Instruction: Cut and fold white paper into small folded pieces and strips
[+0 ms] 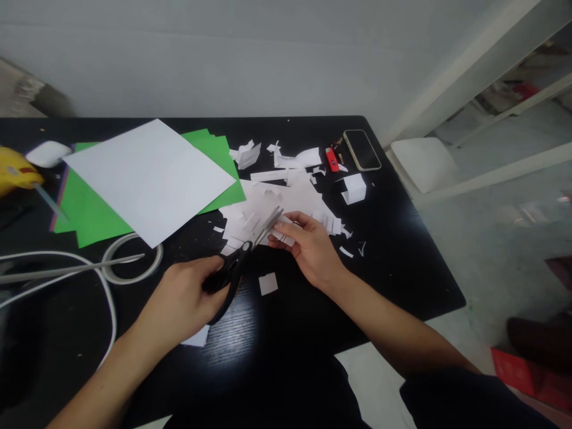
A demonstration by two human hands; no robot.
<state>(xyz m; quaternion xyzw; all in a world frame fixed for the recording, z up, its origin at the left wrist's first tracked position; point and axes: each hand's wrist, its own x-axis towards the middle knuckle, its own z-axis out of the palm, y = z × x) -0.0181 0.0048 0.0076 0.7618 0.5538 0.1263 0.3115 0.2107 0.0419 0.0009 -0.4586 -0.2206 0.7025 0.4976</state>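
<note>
My left hand [183,296] is closed round the black handles of a pair of scissors [233,262], whose blades point up and to the right. A small piece of white paper [285,231] is pinched in my right hand [313,247], right beside the blades. Whether the blades touch the paper I cannot tell. Under and behind both hands lies a larger white sheet [304,195] strewn with cut scraps. A small white paper square [269,284] rests on the table just below the hands. Part of another white paper [196,337] shows beneath my left wrist.
On the black table [313,333], a white sheet [152,179] overlaps green sheets [98,220] at left. A white cable [109,298] curls nearby, with a yellow tool [18,171] behind it. A phone [361,149], a red lighter [332,159] and a folded paper [355,189] lie back right.
</note>
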